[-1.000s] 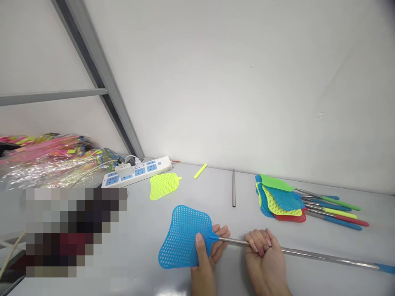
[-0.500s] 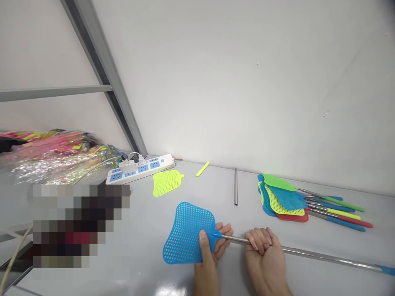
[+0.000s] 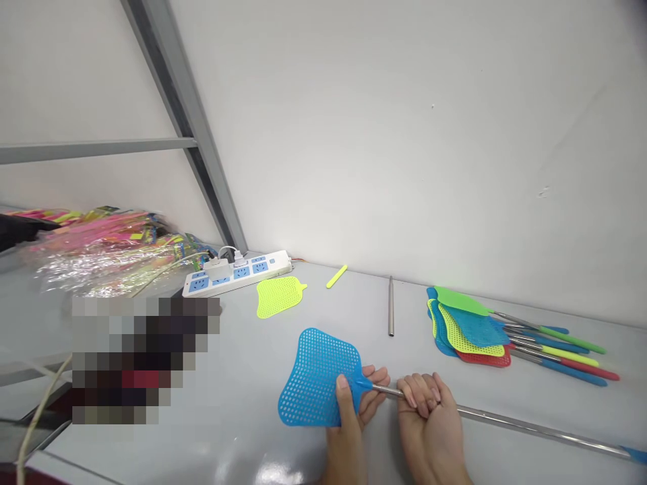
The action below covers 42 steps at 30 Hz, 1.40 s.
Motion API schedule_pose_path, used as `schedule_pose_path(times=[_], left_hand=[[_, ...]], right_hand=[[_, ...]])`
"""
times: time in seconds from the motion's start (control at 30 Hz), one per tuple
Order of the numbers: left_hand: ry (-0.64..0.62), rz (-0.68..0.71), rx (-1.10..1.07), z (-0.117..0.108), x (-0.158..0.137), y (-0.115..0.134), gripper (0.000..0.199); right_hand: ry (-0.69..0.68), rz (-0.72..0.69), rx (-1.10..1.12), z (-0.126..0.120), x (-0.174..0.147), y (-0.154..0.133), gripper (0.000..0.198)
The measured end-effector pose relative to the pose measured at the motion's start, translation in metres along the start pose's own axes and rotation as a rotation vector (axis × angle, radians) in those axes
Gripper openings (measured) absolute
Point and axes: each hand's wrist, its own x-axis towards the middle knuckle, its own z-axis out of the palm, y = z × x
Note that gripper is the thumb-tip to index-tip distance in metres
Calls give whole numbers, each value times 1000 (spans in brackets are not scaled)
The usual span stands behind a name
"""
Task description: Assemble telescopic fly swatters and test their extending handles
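Blue swatter: left hand, fingers part-spread, clamps head; right hand, fingers curled, grips shaft; clear bags hold pink items

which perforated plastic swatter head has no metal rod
The yellow perforated plastic head beside the white power strip: its neck is bare; metal rods run from the blue perforated held head and the multicoloured swatter pile.

LANE OPEN UP THE MIDDLE

Bare counter runs between a yellow swatter head and a metal tube, room enough for a hand to pass, though a yellow stick lies at its far end. A swatter pile blocks the right, a power strip the left rear. Across the front, a blue swatter in the left hand and right hand bars the way.
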Motion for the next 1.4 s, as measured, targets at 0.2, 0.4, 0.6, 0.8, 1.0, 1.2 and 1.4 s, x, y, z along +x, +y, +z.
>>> schedule_pose_path(times=[0.2, 0.4, 0.6, 0.8, 1.0, 1.2, 1.4], left_hand=[[-30, -11, -3, -1, 1, -2, 46], [-24, -42, -27, 0, 0, -1, 47], [-11, -59, -21, 2, -2, 1, 42], [-10, -72, -19, 3, -1, 1, 40], [-11, -60, -13, 2, -2, 1, 39], [-39, -122, -48, 3, 1, 3, 37], [-90, -105, -42, 3, 6, 4, 34]], right_hand=[[-12, 20, 34, 1, -3, 4, 32], [-12, 10, -19, 3, -5, 9, 31], [-9, 23, -10, 3, -7, 11, 30], [-6, 41, 18, 3, -9, 12, 30], [-62, 51, -17, -1, -6, 13, 30], [-139, 92, -96, -10, 5, 7, 31], [-200, 231, -77, -5, 12, -3, 29]])
